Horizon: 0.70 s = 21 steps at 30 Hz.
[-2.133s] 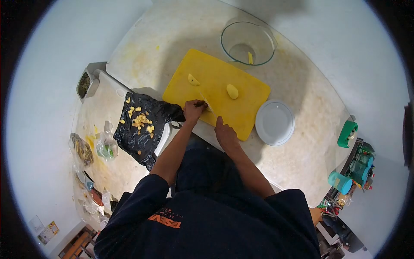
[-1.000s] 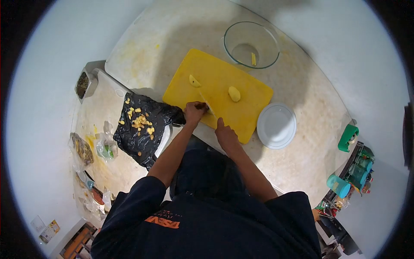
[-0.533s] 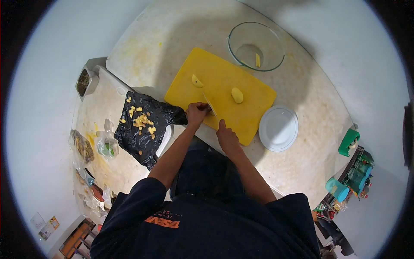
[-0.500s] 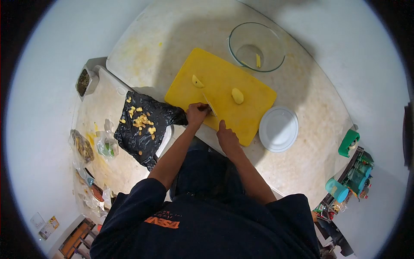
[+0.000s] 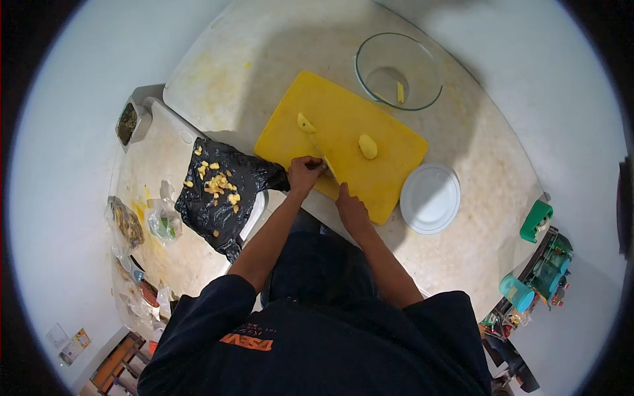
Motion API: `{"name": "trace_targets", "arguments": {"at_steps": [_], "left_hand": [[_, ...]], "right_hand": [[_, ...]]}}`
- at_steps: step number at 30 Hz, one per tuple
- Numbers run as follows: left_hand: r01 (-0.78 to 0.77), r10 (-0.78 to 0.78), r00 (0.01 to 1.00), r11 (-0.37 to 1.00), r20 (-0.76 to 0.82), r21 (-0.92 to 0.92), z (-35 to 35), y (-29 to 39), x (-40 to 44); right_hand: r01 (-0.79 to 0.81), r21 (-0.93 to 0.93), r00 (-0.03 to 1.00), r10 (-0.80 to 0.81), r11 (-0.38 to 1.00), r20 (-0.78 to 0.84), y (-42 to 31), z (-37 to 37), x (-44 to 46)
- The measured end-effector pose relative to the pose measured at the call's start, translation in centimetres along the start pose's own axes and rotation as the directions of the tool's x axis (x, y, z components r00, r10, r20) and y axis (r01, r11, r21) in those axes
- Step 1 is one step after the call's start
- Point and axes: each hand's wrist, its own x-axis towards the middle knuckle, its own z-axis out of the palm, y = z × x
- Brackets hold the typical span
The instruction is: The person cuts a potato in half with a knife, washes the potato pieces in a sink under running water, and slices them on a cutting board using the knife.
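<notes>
My right hand [image 5: 352, 210] is closed around the handle of a knife [image 5: 327, 160], whose thin blade points away over the yellow cutting board [image 5: 389, 188]. Beside the blade, the bent fingers of my left hand [image 5: 304, 174] press a small potato piece, mostly hidden, against the board. A potato wedge [image 5: 306, 123] with a dark spot lies near the knife's tip. Further right on the board rests a larger peeled potato piece [image 5: 368, 146].
Beyond the board stands a clear glass bowl [image 5: 432, 105] with potato sticks [image 5: 400, 92] inside. A white plate [image 5: 430, 199] sits at the board's right. On the left, a black plastic bag [image 5: 228, 158] carries potato peelings [image 5: 218, 185]. A green tape dispenser [image 5: 535, 221] is far right.
The knife has shifted slightly in my right hand's grip against the potato piece, its blade lying at a different tilt. My left hand stays beside it; the whole view has moved slightly.
</notes>
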Motion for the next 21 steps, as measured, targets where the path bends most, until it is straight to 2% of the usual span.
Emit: {"name": "trace_targets", "arguments": {"at_steps": [2, 8, 11, 14, 17, 20, 21], "left_hand": [[-0.042, 0.042, 0.999, 0.999, -0.018, -0.006, 0.3, -0.7, 0.2], [-0.001, 0.001, 0.999, 1.000, -0.035, -0.009, 0.0, 0.0, -0.4], [-0.016, 0.016, 0.997, 1.000, -0.070, 0.002, 0.2, 0.2, -0.5], [-0.050, 0.053, 0.994, 0.998, -0.091, 0.033, 0.7, 0.0, -0.4], [-0.099, 0.103, 0.987, 0.994, -0.122, 0.038, 1.9, -2.0, 0.8], [0.068, -0.066, 0.992, 0.997, -0.110, 0.021, 1.7, -0.1, 0.2], [0.067, -0.064, 0.993, 0.997, -0.095, 0.029, 1.7, 0.3, 0.0]], "right_hand": [[-0.010, 0.035, 1.000, 0.009, 0.999, 0.016, 0.0, 0.0, -0.1], [0.044, 0.052, 0.998, -0.041, 0.998, -0.046, 0.0, 0.0, -0.3], [0.006, -0.023, 0.999, -0.007, 1.000, -0.043, -0.2, 0.2, -0.2], [-0.006, 0.052, 1.000, 0.007, 0.999, -0.019, 0.1, -0.2, -0.3], [0.060, 0.032, 0.996, -0.058, 0.998, -0.064, 1.3, 0.0, -2.4], [-0.003, -0.065, 0.999, 0.001, 0.998, -0.041, 2.5, 0.3, -5.3], [-0.003, -0.004, 1.000, 0.003, 1.000, -0.022, 3.0, 0.5, -5.7]]}}
